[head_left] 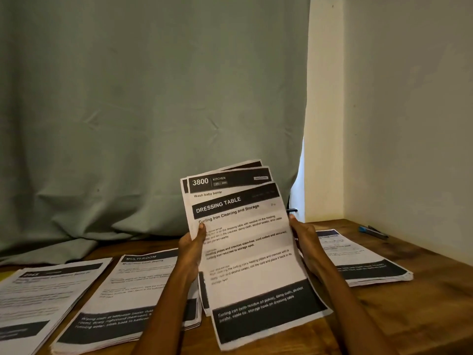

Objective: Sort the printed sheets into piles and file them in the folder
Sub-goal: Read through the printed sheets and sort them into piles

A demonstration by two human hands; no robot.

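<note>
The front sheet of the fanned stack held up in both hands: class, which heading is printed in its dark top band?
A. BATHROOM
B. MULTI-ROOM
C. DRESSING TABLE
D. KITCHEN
C. The front sheet, gripped by the left hand and the right hand, reads DRESSING TABLE; KITCHEN is on the sheet behind it, and MULTI-ROOM tops a pile on the table.

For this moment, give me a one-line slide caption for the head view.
Both hands hold fanned printed sheets above three piles on a wooden table.
</note>
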